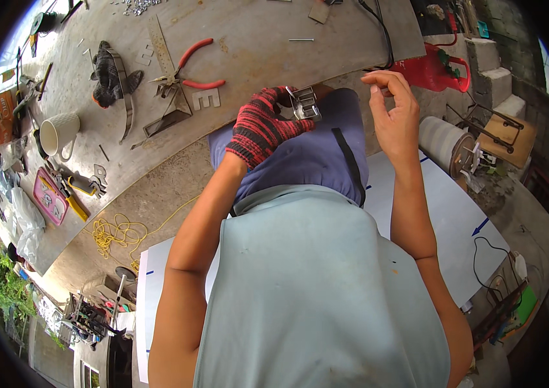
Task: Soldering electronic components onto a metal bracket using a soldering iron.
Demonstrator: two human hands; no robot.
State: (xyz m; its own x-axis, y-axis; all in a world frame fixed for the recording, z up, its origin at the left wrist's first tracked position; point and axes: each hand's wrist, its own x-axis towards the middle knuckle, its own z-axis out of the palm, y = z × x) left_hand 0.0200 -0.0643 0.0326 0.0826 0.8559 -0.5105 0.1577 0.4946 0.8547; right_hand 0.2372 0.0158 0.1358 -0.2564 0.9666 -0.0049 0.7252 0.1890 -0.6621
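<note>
My left hand (263,126), in a red and black striped knit glove, grips a shiny letter-shaped metal piece (305,105) above my lap. Thumb and fingers close on its left side, and raised walls divide it into small compartments. To the right, my bare right hand (394,113) is raised beyond my knee, thumb apart from its bent fingers, with nothing visible in it. On the metal table (255,45) lie red-handled pliers (198,83), a flat letter cut-out (206,99) and a steel ruler (160,45).
A dark glove (107,72) lies beside a bent metal strip (125,97). Farther left are a white mug (59,132) and a pink tray (48,197). Yellow cord (116,236) lies tangled below the table edge. A red object (426,70) stands at the right.
</note>
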